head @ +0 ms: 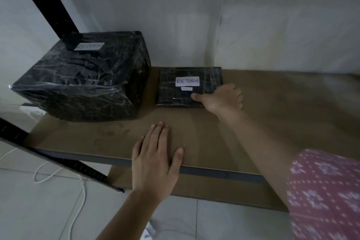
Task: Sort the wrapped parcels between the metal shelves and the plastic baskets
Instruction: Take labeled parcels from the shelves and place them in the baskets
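Observation:
A flat black wrapped parcel (181, 91) with a white "RETURN" label lies at the back of the brown shelf board (272, 107). My right hand (224, 98) grips its near right corner, thumb on top and fingers curled at the edge. A big black wrapped box (85, 82), also labelled "RETURN", stands to the left of it on the same shelf, apart from the flat parcel. My left hand (155, 159) rests flat, fingers straight, on the shelf's front edge and holds nothing.
Black metal uprights (48, 4) frame the shelf at the left. A lower shelf board (204, 187) shows beneath. A white cable (79, 200) trails over the tiled floor at the lower left. A white wall stands close behind the shelf.

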Tool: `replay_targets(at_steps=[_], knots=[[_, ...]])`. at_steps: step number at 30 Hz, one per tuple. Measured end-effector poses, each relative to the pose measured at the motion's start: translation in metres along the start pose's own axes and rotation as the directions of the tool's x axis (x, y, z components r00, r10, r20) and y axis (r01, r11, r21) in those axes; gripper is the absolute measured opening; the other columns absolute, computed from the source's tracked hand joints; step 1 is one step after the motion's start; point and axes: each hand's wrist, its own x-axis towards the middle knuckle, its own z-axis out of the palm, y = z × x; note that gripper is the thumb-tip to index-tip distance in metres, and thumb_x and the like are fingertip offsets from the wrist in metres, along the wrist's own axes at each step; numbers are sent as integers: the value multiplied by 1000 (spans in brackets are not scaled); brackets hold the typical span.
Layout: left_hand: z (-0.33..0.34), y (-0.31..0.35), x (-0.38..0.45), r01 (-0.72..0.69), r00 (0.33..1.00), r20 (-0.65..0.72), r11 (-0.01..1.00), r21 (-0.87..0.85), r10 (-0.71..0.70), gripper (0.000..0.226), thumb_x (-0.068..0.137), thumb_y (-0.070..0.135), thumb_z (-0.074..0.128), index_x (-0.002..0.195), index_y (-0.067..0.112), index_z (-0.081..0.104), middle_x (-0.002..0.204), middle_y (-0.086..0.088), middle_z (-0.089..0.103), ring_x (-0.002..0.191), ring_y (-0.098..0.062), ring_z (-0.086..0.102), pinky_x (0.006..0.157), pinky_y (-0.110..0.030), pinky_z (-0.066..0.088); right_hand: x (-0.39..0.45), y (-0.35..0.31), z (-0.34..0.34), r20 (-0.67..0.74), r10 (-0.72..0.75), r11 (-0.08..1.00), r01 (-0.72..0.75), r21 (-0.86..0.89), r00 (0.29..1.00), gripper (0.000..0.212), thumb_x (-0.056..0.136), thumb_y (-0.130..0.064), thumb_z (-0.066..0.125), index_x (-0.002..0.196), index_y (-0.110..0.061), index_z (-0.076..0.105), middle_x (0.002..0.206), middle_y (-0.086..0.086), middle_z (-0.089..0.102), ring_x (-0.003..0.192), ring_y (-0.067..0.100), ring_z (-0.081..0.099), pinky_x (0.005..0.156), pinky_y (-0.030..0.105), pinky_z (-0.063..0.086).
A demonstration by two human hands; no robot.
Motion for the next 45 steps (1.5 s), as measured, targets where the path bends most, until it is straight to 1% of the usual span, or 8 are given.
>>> replay_targets(at_steps=[5,12,20,25,27,33,37,45], knots=[[-4,5,-1,46,999,18,999,-8,-46,65,89,51,28,136,7,39,138,-12,48,126,-28,47,100,-44,37,-16,44,-46,30,-226,935,208,287,974,68,66,-18,84,105,-13,28,102,-6,46,99,11,48,85,21,38],[-4,4,-1,47,997,58,999,20,-48,69,89,53,24,134,4,44,138,-13,48,127,-30,45,103,-45,34,-37,91,-68,103,-317,905,268,330,943,65,70,-18,81,120,-25,40,95,-27,49,101,4,51,88,21,37],[-5,3,0,30,998,63,1000,-9,-29,70,88,53,25,133,4,45,139,-13,47,129,-29,44,104,-44,33,-42,95,-64,75,-323,890,276,362,944,63,71,-13,79,120,-26,41,95,-27,49,100,3,51,85,20,35],[-18,3,3,11,973,229,1000,-18,-7,93,77,70,5,148,11,12,157,-4,11,144,-16,7,115,-32,5,-47,98,-65,54,-251,889,209,407,966,49,71,-13,79,108,-25,48,99,-14,59,97,9,56,87,26,43],[-30,4,3,-3,948,319,1000,4,2,90,83,72,18,149,14,1,158,0,-2,144,-14,-2,117,-31,2,-52,102,-72,97,-221,881,155,447,970,33,78,-11,73,93,-29,49,103,-4,64,98,14,60,90,33,47],[-83,38,-18,-173,906,393,985,1,159,95,84,69,37,148,16,-9,156,3,-15,142,-12,-14,118,-34,-1,-102,107,-133,70,-20,786,-28,618,997,24,88,-3,60,92,-24,49,98,1,63,87,16,62,81,42,54],[-127,85,-53,-232,871,436,972,-41,227,106,79,70,45,147,13,-13,154,1,-23,141,-14,-21,117,-36,-5,-159,103,-189,10,56,760,-50,648,998,28,85,-1,62,89,-26,50,97,0,65,94,23,63,91,51,50],[-219,190,-118,-500,718,505,860,-106,479,113,76,71,50,147,9,-12,155,-4,-21,142,-18,-19,117,-42,-4,-298,130,-311,-307,259,787,-16,616,916,26,79,-2,63,97,-18,52,98,6,62,98,29,60,92,46,48]])
